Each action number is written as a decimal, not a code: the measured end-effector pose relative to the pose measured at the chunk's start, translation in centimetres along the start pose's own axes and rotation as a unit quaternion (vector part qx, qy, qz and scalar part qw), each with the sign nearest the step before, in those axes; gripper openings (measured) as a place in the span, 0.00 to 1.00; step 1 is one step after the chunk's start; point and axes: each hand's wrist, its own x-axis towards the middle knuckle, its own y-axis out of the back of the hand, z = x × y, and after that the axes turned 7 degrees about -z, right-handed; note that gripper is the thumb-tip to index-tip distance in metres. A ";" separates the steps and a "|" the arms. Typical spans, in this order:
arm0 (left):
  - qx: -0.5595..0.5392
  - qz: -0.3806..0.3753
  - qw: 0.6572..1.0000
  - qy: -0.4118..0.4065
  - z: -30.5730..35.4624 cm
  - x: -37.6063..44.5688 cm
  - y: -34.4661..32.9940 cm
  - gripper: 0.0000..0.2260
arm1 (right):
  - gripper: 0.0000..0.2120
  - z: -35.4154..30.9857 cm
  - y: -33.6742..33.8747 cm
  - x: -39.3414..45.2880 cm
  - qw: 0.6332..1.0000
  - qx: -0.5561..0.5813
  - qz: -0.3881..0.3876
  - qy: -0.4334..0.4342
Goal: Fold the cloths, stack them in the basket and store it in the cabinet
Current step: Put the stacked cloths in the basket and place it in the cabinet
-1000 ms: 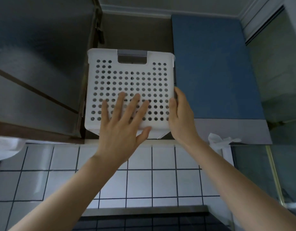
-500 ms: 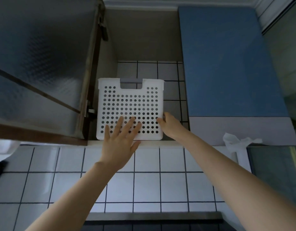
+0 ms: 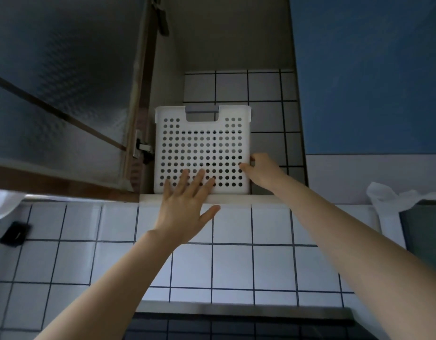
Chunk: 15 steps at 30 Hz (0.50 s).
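I see my left hand [image 3: 185, 204] flat against the basket [image 3: 202, 143] in the cabinet [image 3: 231, 45], right hand [image 3: 261, 170] gripping its corner.

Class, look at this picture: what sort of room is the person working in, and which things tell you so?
Probably a kitchen or utility room. White wall tiles with dark grout run below an open wall cabinet with a frosted glass door, where both hands are placing a white perforated basket.
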 end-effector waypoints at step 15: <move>-0.386 0.181 0.899 0.103 -0.2 -14.2 5.1 0.12 | 0.21 -3.5 -1.8 -13.6 0.975 -0.016 0.054 0.214</move>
